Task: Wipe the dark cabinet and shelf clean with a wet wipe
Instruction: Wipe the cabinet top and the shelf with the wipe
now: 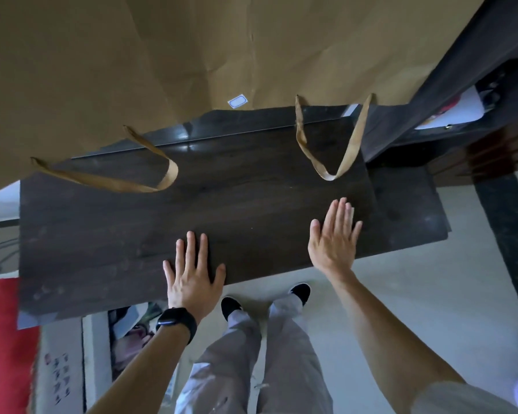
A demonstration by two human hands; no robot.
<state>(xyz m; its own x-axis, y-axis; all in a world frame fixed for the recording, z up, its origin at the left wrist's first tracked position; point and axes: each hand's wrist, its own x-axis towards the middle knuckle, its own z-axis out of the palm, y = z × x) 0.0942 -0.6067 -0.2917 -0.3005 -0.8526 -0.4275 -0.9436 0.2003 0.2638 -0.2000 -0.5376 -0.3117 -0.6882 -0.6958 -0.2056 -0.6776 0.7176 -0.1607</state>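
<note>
You see a pale grey smooth floor in the lower right of the frame. A red fabric panel fills the lower left edge, and a black speckled post runs down the right edge.

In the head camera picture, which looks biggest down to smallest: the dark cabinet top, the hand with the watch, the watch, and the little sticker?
1. dark cabinet top
2. left hand
3. watch
4. sticker, though it sits farther from the camera than the watch, so this last pair is unsure.
</note>
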